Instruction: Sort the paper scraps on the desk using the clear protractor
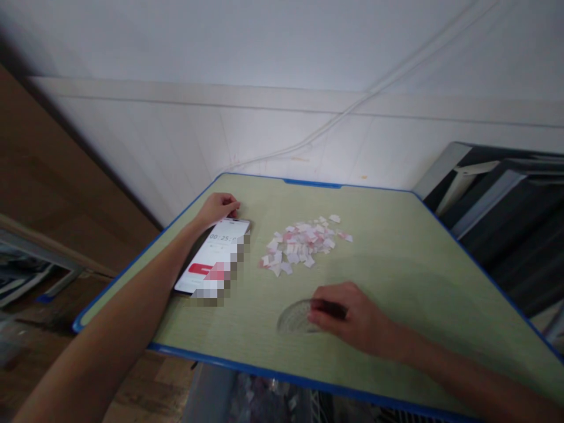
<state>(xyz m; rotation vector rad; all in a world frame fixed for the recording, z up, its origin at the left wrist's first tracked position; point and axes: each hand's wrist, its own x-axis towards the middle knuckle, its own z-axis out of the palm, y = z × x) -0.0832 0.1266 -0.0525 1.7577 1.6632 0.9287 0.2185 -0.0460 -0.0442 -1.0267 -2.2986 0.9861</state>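
Note:
My right hand [348,314] pinches the right end of a clear, half-round protractor [293,317] between thumb and fingers, close above the near part of the tabletop. Beyond it lies a loose heap of small torn paper scraps [304,241], white with some pink. My left hand [222,207] rests near the table's far left, fingers curled in and seemingly around nothing. Just below that hand sits a phone [211,258] with a lit timer screen and a red button; its right side is blurred into blocks.
The pale green table [388,235] has a raised blue edge. A white wall with a cable [308,140] stands behind it. Dark folded panels [506,200] lean at the right, and a large brown cardboard surface [57,158] is at the left. Beneath the front edge is a bin [211,393].

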